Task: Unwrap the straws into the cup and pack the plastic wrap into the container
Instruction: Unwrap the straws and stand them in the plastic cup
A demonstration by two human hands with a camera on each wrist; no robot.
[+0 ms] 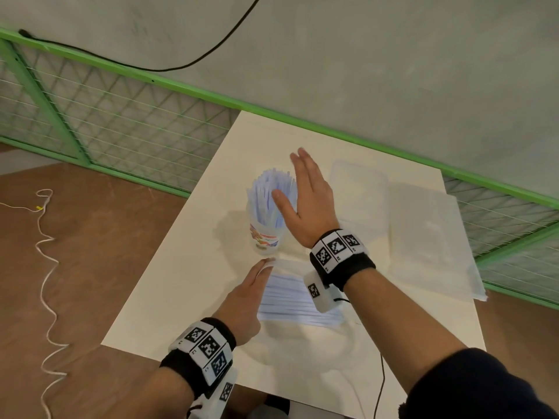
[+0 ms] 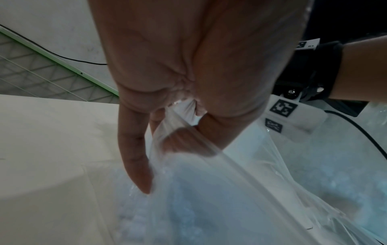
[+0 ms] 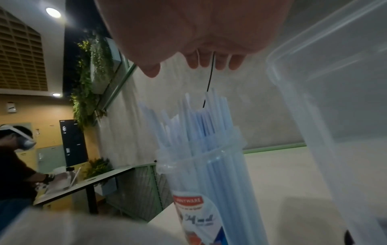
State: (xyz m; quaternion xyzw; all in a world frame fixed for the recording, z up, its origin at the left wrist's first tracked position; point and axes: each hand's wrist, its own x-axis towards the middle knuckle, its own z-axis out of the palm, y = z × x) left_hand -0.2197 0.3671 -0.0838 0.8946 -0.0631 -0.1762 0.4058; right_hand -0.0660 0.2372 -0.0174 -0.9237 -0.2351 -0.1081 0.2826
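A good share of the straws (image 1: 270,196) already stand upright in the clear cup (image 1: 265,237), which sits near the middle of the white table (image 1: 181,282), their tips fanning above its rim. The right hand (image 1: 308,201) hangs just to the right of the bundle with fingers straight and spread, gripping nothing; whether its palm touches the straws I cannot tell. Nearer the person, a second pack of straws (image 1: 298,300) lies flat on the table in its clear plastic wrap (image 2: 209,190). The left hand (image 1: 245,300) rests at the pack's left end, and the left wrist view shows its thumb and fingers pinching a fold of that film. So one batch looks done while this pack is not yet emptied. The clear container (image 1: 360,192) stands to the right of the cup, its lid (image 1: 429,237) lying farther right; no wrap is visible inside it, so packing the plastic seems to remain
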